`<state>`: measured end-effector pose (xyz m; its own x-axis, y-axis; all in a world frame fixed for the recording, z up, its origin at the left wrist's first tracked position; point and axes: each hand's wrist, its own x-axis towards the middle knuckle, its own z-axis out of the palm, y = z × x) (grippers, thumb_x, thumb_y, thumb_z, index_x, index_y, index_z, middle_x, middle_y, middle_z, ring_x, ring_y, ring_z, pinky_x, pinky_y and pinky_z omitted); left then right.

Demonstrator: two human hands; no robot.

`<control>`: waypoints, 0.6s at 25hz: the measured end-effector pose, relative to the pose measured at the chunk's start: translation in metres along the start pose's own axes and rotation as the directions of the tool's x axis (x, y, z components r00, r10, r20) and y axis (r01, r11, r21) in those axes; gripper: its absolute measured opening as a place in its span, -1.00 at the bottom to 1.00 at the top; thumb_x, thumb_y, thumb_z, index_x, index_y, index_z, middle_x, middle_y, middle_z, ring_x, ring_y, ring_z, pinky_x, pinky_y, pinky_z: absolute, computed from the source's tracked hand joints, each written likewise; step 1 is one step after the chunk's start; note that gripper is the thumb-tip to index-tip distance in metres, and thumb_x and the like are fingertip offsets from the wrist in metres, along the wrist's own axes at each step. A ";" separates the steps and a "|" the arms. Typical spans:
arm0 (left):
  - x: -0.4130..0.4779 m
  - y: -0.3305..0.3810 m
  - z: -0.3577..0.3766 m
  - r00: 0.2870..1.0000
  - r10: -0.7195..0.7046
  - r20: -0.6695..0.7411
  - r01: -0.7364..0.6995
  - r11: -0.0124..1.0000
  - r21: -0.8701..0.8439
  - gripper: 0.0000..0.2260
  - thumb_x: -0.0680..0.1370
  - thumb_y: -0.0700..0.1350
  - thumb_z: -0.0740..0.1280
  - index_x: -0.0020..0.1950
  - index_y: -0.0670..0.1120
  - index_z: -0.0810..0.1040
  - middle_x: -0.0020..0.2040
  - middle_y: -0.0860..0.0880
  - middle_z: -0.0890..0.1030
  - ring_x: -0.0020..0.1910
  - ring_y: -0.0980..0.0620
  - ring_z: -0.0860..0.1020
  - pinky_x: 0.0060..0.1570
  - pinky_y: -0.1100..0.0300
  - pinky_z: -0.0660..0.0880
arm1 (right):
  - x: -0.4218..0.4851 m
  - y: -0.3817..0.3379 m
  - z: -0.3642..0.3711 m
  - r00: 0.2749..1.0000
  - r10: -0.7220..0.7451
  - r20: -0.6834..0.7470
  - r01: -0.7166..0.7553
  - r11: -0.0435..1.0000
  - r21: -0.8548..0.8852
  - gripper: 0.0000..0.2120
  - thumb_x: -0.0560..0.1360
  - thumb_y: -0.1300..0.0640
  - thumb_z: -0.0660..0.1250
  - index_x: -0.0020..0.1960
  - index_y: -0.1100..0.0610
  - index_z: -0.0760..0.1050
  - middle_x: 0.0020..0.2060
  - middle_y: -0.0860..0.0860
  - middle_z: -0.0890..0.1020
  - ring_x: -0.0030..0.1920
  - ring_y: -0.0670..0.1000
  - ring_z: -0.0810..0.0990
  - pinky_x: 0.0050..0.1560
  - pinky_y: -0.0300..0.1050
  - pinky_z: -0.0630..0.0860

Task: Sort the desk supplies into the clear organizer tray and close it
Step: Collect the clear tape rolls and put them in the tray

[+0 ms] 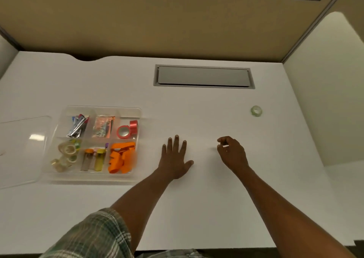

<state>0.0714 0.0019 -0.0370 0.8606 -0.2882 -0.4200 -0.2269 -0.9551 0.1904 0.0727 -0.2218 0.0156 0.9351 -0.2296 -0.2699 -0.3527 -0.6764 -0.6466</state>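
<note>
1. Your clear organizer tray (94, 176) sits on the left part of the white desk (197, 208), uncovered, its long axis running left to right across the desk, with six compartments in two rows
2. The far row holds metal clips (77, 125) on the left, a small packet (103, 127) in the middle, and two red tape rolls (128, 130) on the right
3. The near row holds clear tape rolls (66, 154) on the left, two small bottles (94, 159) lying lengthwise toward you in the middle, and orange pieces (122, 154) on the right
4. The clear lid (21, 149) lies flat on the desk just left of the tray, touching or nearly touching it; you cannot tell which
5. One small roll of clear tape (256, 111) lies alone far to the right, well apart from the tray
6. Your left hand (175, 159) lies flat on the desk right of the tray, fingers spread and released, pointing away from you
7. Your right hand (232, 153) hovers loosely curled, fingers bent inward, grasping nothing
</note>
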 end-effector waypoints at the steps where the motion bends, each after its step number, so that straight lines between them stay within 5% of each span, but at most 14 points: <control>1: 0.003 0.003 0.007 1.000 -0.017 0.004 0.017 1.000 0.015 -0.21 0.58 0.34 0.02 0.61 -0.03 -0.26 0.59 -0.18 -0.34 0.57 -0.26 -0.28 0.53 -0.22 -0.15 | 0.008 0.011 -0.007 1.000 -0.016 -0.012 0.016 0.999 -0.044 -0.78 0.53 0.15 0.35 0.17 0.06 0.56 0.09 0.05 0.61 -0.02 0.07 0.64 0.03 -0.09 0.50; 7: 0.013 0.003 0.036 0.998 -0.066 -0.015 0.067 0.997 0.049 -0.16 0.44 0.49 -0.27 0.51 0.02 -0.49 0.50 -0.13 -0.54 0.51 -0.23 -0.46 0.48 -0.27 -0.29 | 0.077 0.046 -0.040 0.999 0.041 -0.032 -0.048 0.955 -0.293 -0.39 0.54 0.09 0.33 0.54 0.08 0.23 0.52 0.19 0.20 0.44 0.25 0.32 0.29 0.13 0.43; 12: 0.017 -0.001 0.042 0.998 -0.060 -0.022 0.060 0.998 0.036 -0.14 0.38 0.53 -0.38 0.50 0.05 -0.51 0.49 -0.11 -0.57 0.48 -0.19 -0.53 0.46 -0.25 -0.36 | 0.137 0.054 -0.060 0.994 0.102 -0.034 -0.107 0.906 -0.410 -0.23 0.53 0.08 0.32 0.62 0.01 0.00 0.62 0.13 -0.12 0.46 0.29 0.26 0.23 0.16 0.46; 15: 0.016 0.000 0.042 0.997 -0.061 -0.039 0.063 0.997 0.045 -0.15 0.39 0.52 -0.37 0.51 0.05 -0.50 0.50 -0.11 -0.56 0.48 -0.18 -0.53 0.48 -0.24 -0.34 | 0.161 0.057 -0.066 0.984 0.175 -0.011 -0.160 0.867 -0.473 -0.25 0.53 0.06 0.32 0.61 0.01 0.01 0.62 0.12 -0.14 0.46 0.28 0.26 0.23 0.16 0.45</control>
<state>0.0664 -0.0058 -0.0810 0.8899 -0.2262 -0.3962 -0.1926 -0.9735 0.1232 0.2057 -0.3434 -0.0178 0.8592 -0.3523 -0.3710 -0.4387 -0.8804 -0.1799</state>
